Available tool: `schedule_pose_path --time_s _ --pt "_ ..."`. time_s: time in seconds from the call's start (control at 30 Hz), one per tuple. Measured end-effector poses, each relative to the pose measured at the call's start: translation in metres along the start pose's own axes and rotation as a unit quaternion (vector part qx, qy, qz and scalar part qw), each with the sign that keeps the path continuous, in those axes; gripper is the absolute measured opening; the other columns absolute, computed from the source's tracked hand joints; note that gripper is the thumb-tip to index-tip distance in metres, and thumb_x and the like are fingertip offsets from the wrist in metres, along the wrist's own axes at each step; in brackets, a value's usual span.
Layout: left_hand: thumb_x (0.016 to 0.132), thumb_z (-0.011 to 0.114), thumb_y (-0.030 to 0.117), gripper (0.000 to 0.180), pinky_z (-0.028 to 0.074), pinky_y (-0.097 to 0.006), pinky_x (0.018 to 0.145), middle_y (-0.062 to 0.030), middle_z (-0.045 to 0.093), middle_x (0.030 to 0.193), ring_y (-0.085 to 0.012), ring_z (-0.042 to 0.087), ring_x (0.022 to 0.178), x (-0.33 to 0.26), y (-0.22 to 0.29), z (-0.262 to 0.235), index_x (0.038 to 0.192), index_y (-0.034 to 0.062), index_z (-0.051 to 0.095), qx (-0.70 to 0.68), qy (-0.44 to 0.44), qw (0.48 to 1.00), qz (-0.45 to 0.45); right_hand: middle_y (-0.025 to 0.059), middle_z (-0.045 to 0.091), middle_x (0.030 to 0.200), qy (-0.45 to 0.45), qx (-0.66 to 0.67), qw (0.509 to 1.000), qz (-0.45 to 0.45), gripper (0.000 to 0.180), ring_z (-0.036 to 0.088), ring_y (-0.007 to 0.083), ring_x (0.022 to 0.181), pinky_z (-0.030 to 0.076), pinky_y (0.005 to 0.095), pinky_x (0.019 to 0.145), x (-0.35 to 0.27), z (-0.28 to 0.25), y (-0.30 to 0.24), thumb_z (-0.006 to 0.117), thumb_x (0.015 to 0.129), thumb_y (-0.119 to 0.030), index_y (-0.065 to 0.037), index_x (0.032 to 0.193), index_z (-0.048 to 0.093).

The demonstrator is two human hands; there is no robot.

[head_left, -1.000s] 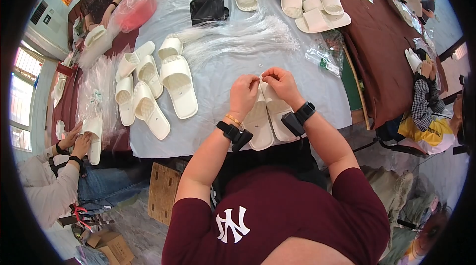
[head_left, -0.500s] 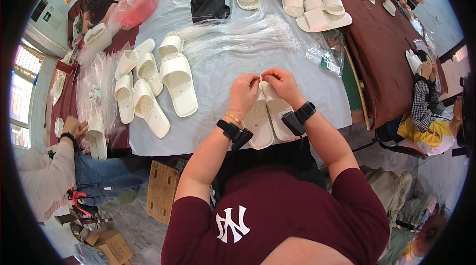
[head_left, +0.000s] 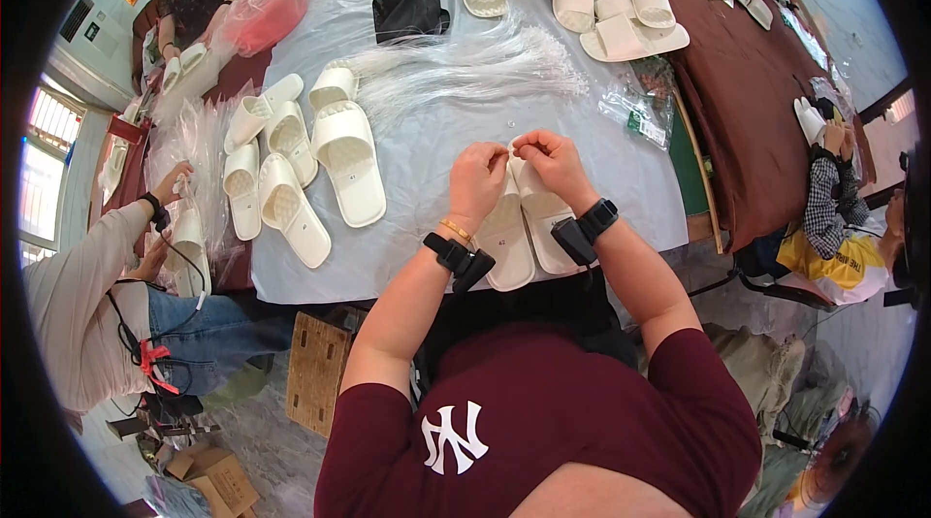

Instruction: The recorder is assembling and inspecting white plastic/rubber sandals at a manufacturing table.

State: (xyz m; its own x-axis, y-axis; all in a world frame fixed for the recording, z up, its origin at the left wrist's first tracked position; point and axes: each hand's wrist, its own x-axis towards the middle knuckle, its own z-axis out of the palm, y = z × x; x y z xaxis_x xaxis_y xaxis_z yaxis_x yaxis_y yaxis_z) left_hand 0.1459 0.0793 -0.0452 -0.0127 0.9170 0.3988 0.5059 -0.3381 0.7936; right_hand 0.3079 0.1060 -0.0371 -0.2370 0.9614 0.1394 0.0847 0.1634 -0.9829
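A pair of cream slippers (head_left: pixel 508 244) lies before me at the table's near edge, heels toward me. Over their straps, my left hand (head_left: pixel 475 184) and my right hand (head_left: pixel 553 169) are closed, thumbs and fingertips pinched and almost meeting. Whatever sits between the fingertips is too small to make out. My hands hide the upper part of both slippers. Beyond them spreads a bundle of thin clear plastic strands (head_left: pixel 475 67). To the left of my hands stand several more cream slippers (head_left: pixel 349 169), some overlapping.
A black bag (head_left: pixel 411 12) lies at the back of the sheet-covered table (head_left: pixel 417 271). More slippers (head_left: pixel 635 38) are stacked at the far right, near a clear plastic packet (head_left: pixel 645 115). At the left edge a co-worker's hand (head_left: pixel 173 183) is by plastic bags (head_left: pixel 189 145).
My hands stay almost still, pinched over the slippers. The co-worker on the left has leaned and raised a hand toward the plastic bags. Slippers at the far right have shifted in another person's hands.
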Motion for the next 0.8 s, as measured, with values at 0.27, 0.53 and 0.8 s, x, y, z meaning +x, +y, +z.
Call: schedule_pose_path --time_s 0.27,0.53,0.8 --pt "0.083 0.061 0.008 0.011 0.052 -0.031 0.068 -0.0129 0.065 0.087 -0.0236 0.064 0.074 0.0 -0.001 0.001 0.09 0.0001 0.066 -0.023 0.009 0.999 -0.022 0.0081 0.069 0.094 -0.038 0.025 0.999 0.002 0.024 0.063 0.0123 0.087 0.05 0.026 0.078 0.002 -0.009 0.006 0.052 0.082 0.004 0.002 0.101 0.064" --pt "0.084 0.063 0.009 0.011 0.052 -0.03 0.067 -0.0124 0.066 0.085 -0.0206 0.064 0.072 0.0 0.0 0.001 0.089 0.0003 0.067 -0.041 0.022 0.998 -0.049 0.0068 0.069 0.09 -0.029 -0.035 0.999 -0.002 0.017 0.064 0.0117 0.083 0.051 0.025 0.076 0.001 -0.007 0.003 0.061 0.081 0.003 0.001 0.098 0.064" --pt "0.083 0.063 0.008 0.011 0.053 -0.031 0.068 -0.0123 0.065 0.088 -0.0221 0.065 0.074 -0.003 0.0 0.001 0.09 0.0006 0.066 -0.028 0.021 0.999 -0.03 0.0029 0.067 0.08 -0.001 -0.033 0.999 -0.009 0.009 0.059 0.0074 0.073 0.048 0.0233 0.067 0.001 -0.004 0.003 0.064 0.084 -0.004 0.0 0.092 0.066"
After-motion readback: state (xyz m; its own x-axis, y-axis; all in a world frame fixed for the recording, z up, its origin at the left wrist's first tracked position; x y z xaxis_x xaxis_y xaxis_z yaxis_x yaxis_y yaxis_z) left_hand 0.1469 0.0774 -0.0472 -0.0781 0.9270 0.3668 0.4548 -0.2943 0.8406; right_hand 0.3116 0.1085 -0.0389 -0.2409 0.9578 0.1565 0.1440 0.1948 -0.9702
